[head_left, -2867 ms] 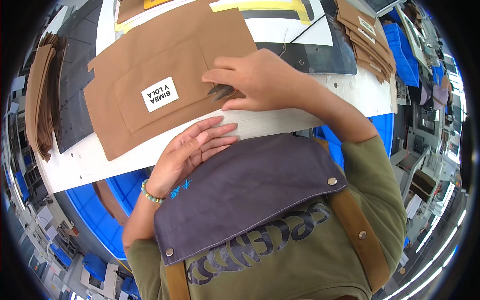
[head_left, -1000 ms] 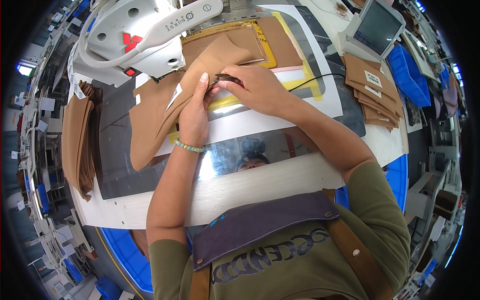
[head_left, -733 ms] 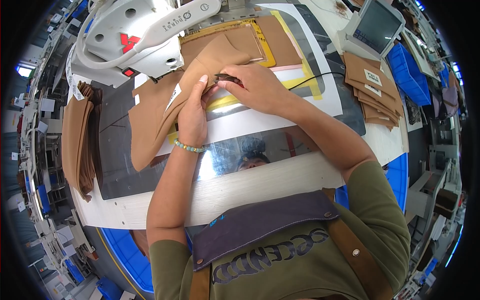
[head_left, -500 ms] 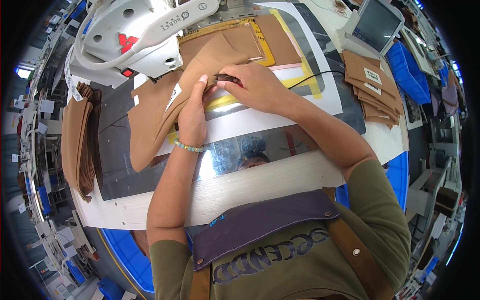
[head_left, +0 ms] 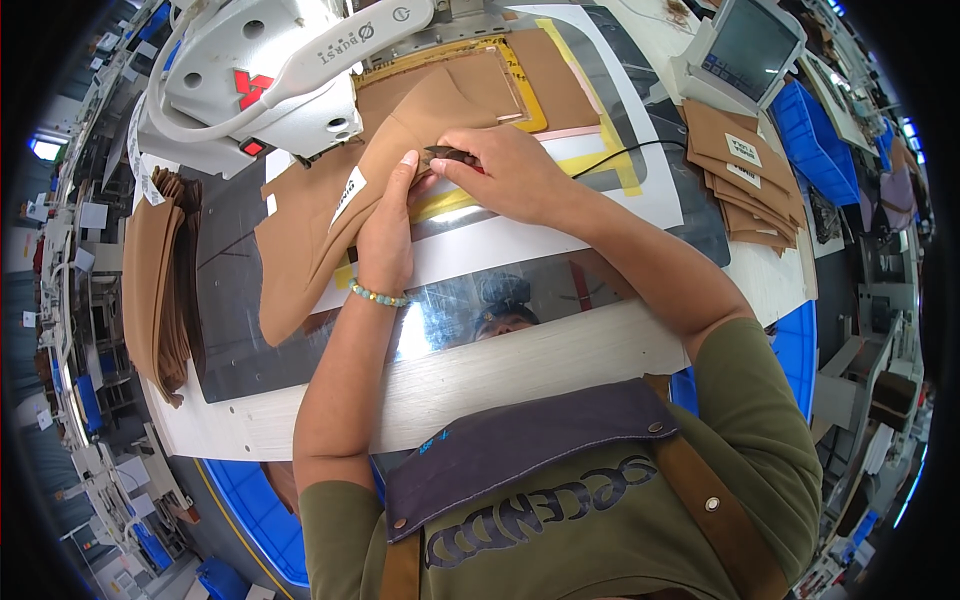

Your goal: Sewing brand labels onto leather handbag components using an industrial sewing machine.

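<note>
My left hand [head_left: 387,225] is closed on a tan fabric piece [head_left: 296,258], its thumb lying along the top near the edge. The piece is folded and bears a white label [head_left: 348,196]. Closed in my right hand [head_left: 518,178] is a pair of thread snips [head_left: 448,153], with dark blades and a bit of red by the fingers. Its tips point left and meet the fabric edge just beside my left thumb. The fingers under the fabric are partly hidden.
A white sewing machine head [head_left: 255,85] stands at the upper left. Behind the fabric lies a yellow-edged frame [head_left: 522,85]. Tan pieces are stacked at left [head_left: 160,285] and right [head_left: 735,165], near a screen unit [head_left: 750,50] and a blue bin [head_left: 812,140]. A black cable [head_left: 625,153] crosses the sheet.
Both hands stay almost in place, with the snips still at the fabric edge. Only a very slight shift of the fabric and fingers shows.
</note>
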Demonstrator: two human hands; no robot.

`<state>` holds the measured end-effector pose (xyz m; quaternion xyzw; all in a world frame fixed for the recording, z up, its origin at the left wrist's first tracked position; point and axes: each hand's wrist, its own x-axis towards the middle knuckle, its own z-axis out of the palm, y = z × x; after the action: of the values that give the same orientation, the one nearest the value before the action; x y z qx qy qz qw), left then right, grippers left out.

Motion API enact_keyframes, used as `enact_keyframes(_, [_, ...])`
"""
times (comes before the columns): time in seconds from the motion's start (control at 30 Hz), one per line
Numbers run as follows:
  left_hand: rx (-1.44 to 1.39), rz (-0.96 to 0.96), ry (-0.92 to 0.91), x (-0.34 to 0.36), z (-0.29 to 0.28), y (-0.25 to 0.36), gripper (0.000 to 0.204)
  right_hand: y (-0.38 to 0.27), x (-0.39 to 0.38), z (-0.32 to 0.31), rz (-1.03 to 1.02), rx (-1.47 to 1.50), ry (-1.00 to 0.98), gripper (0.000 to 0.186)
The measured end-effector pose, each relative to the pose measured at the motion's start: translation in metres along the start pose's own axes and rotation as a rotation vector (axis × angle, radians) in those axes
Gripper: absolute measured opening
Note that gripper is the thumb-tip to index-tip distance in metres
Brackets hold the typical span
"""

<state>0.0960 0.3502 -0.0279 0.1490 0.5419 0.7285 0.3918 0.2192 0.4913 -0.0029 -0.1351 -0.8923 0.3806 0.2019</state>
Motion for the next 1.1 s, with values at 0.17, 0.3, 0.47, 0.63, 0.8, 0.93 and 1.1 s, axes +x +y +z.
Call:
enact_keyframes(0.17, [-0.015, 0.074, -0.040, 0.0001, 0.0007, -0.0009, 0.025, 0.0003, 0.0010, 0.0007, 0.068, 0.005, -0.014, 0.034])
enact_keyframes(0.3, [-0.034, 0.054, -0.051, -0.0002, 0.0012, 0.0005, 0.025, 0.0015, 0.0014, 0.0040, 0.078, 0.096, 0.039, 0.035])
enact_keyframes(0.47, [-0.081, 0.085, -0.038, 0.0001, 0.0015, 0.0015, 0.025, 0.0008, -0.0011, 0.0035, 0.024, 0.031, 0.039, 0.031])
enact_keyframes(0.63, [-0.065, 0.064, -0.037, 0.0007, 0.0001, 0.0007, 0.024, -0.0003, -0.0021, 0.0032, -0.030, -0.048, 0.049, 0.028])
enact_keyframes(0.8, [-0.046, 0.069, -0.035, 0.0008, -0.0008, -0.0017, 0.025, 0.0004, -0.0020, 0.0037, -0.067, -0.061, 0.059, 0.028])
enact_keyframes(0.93, [-0.026, 0.057, -0.026, 0.0013, -0.0004, -0.0020, 0.029, -0.0003, -0.0019, 0.0040, -0.039, -0.056, 0.064, 0.029])
enact_keyframes(1.1, [-0.010, 0.028, 0.003, 0.0001, 0.0003, -0.0006, 0.026, -0.0005, -0.0018, 0.0027, 0.011, -0.028, 0.036, 0.030])
